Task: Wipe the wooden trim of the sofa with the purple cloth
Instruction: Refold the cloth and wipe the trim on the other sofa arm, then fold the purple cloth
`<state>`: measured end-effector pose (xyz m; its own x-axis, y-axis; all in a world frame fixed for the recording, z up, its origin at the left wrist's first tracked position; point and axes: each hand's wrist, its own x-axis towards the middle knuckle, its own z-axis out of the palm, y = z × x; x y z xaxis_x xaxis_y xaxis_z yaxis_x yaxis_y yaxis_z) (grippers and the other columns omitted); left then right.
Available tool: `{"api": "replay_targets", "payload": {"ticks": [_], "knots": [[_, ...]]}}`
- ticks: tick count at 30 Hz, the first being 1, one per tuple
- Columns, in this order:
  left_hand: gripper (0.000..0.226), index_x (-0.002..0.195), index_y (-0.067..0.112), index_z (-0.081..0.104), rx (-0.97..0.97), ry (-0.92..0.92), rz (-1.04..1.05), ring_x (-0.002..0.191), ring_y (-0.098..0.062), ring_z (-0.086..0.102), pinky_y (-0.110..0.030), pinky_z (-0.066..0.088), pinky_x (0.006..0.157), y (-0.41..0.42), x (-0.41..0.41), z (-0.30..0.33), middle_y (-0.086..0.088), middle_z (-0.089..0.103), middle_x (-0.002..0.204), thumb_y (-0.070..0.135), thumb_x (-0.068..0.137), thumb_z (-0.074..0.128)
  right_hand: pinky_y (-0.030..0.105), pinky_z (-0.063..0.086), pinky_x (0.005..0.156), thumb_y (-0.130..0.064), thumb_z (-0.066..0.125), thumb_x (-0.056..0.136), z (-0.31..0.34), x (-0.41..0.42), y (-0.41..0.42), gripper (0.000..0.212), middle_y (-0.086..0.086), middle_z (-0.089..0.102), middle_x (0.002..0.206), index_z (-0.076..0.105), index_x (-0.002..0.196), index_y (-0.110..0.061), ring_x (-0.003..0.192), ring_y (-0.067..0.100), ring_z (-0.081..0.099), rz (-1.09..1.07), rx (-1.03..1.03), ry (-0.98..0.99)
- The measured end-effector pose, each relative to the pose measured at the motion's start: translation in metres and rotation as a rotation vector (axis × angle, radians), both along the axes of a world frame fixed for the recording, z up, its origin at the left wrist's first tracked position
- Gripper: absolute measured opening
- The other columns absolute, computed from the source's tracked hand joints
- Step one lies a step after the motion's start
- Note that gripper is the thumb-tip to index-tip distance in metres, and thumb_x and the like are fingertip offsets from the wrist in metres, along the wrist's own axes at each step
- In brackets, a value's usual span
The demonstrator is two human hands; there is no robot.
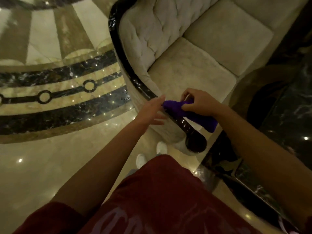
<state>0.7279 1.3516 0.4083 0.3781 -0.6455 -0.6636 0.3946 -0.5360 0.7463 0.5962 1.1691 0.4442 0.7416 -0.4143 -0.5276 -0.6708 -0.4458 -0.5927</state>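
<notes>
1. On the marble floor (50, 149) stands the cream sofa (194, 65), its dark wooden trim (128, 68) curving along the armrest.
2. Purple cloth (179, 110) lies draped over the trim's near end.
3. Right hand (199, 103) is clamped on the cloth; left hand (152, 110) is spread, empty, just beside.
4. Judgement: wiping under way; the next stroke calls for sliding the cloth along the trim.

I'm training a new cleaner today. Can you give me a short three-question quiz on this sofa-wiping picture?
1. True or false: the right hand holds the purple cloth.
2. Where does the cloth lie? A) on the seat cushion B) across the dark wooden trim of the armrest C) on the floor
3. Describe the left hand.

Key: 1 true. 2 B. 3 Open, fingers spread, beside the cloth's end, gripping nothing.
</notes>
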Motion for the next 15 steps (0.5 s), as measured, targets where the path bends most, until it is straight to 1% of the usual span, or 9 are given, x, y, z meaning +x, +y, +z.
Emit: {"api": "replay_targets", "payload": {"ticks": [2, 3, 5, 7, 9, 11, 12, 13, 15], "knots": [[0.066, 0.116, 0.021, 0.072, -0.069, 0.157, -0.079, 0.092, -0.029, 0.081, -0.038, 0.065, 0.069, -0.011, -0.034, 0.026, -0.009, 0.081, 0.108, 0.077, 0.086, 0.057, 0.024, 0.050, 0.073, -0.025, 0.078, 0.083, 0.034, -0.038, 0.014, 0.027, -0.009, 0.068, 0.098, 0.062, 0.105, -0.028, 0.087, 0.007, 0.065, -0.032, -0.047, -0.105], [0.066, 0.116, 0.021, 0.074, -0.097, 0.234, -0.059, 0.094, -0.032, 0.080, -0.039, 0.065, 0.068, -0.009, -0.037, 0.025, -0.009, 0.082, 0.106, 0.077, 0.084, 0.059, 0.022, 0.048, 0.073, -0.025, 0.079, 0.083, 0.036, -0.035, 0.020, 0.029, -0.010, 0.068, 0.098, 0.062, 0.106, -0.028, 0.088, 0.003, 0.064, -0.025, -0.041, -0.141], [0.058, 0.120, 0.023, 0.074, -0.191, 0.290, -0.120, 0.102, -0.035, 0.078, -0.046, 0.065, 0.075, -0.026, -0.072, 0.042, -0.011, 0.080, 0.115, 0.070, 0.088, 0.064, 0.018, 0.049, 0.074, -0.024, 0.080, 0.083, 0.060, -0.072, 0.024, 0.032, -0.011, 0.068, 0.101, 0.061, 0.108, -0.028, 0.091, 0.001, 0.064, -0.085, -0.096, -0.257], [0.047, 0.129, 0.019, 0.070, -0.272, 0.338, -0.074, 0.111, -0.034, 0.075, -0.054, 0.063, 0.088, -0.036, -0.095, 0.046, -0.012, 0.077, 0.123, 0.054, 0.097, 0.064, 0.017, 0.052, 0.079, -0.022, 0.082, 0.081, 0.067, -0.092, 0.027, 0.037, -0.011, 0.067, 0.106, 0.061, 0.111, -0.027, 0.096, 0.003, 0.063, -0.109, -0.120, -0.347], [0.033, 0.124, 0.015, 0.069, -0.312, 0.271, 0.014, 0.106, -0.029, 0.076, -0.049, 0.063, 0.086, -0.042, -0.114, 0.048, -0.009, 0.079, 0.113, 0.037, 0.101, 0.065, 0.014, 0.051, 0.085, -0.023, 0.083, 0.079, 0.071, -0.112, 0.030, 0.051, -0.011, 0.063, 0.119, 0.058, 0.123, -0.030, 0.106, 0.002, 0.060, -0.146, -0.119, -0.408], [0.027, 0.119, 0.013, 0.069, -0.329, 0.178, 0.048, 0.099, -0.027, 0.077, -0.042, 0.063, 0.082, -0.066, -0.164, 0.059, -0.009, 0.080, 0.105, 0.029, 0.098, 0.069, 0.013, 0.047, 0.093, -0.032, 0.086, 0.078, 0.076, -0.172, 0.013, 0.072, -0.012, 0.056, 0.136, 0.049, 0.140, -0.037, 0.120, -0.001, 0.055, -0.233, -0.118, -0.468], [0.027, 0.118, 0.013, 0.069, -0.316, 0.138, 0.058, 0.099, -0.028, 0.077, -0.042, 0.063, 0.083, -0.064, -0.162, 0.058, -0.010, 0.080, 0.106, 0.028, 0.096, 0.071, 0.015, 0.046, 0.098, -0.040, 0.085, 0.078, 0.073, -0.173, 0.014, 0.077, -0.014, 0.053, 0.141, 0.045, 0.144, -0.041, 0.126, -0.001, 0.052, -0.279, -0.061, -0.490], [0.026, 0.117, 0.015, 0.069, -0.307, 0.121, 0.047, 0.101, -0.028, 0.077, -0.044, 0.063, 0.086, -0.080, -0.193, 0.062, -0.010, 0.080, 0.107, 0.027, 0.095, 0.072, 0.019, 0.046, 0.101, -0.049, 0.083, 0.078, 0.070, -0.211, 0.000, 0.077, -0.015, 0.052, 0.144, 0.043, 0.144, -0.045, 0.129, -0.001, 0.051, -0.370, -0.029, -0.508], [0.017, 0.114, 0.018, 0.071, -0.300, 0.106, 0.061, 0.103, -0.027, 0.075, -0.045, 0.061, 0.089, -0.094, -0.218, 0.066, -0.008, 0.080, 0.108, 0.021, 0.097, 0.070, 0.029, 0.048, 0.107, -0.068, 0.075, 0.075, 0.060, -0.250, -0.014, 0.077, -0.014, 0.054, 0.142, 0.045, 0.142, -0.046, 0.128, 0.000, 0.053, -0.586, 0.091, -0.513]]}}
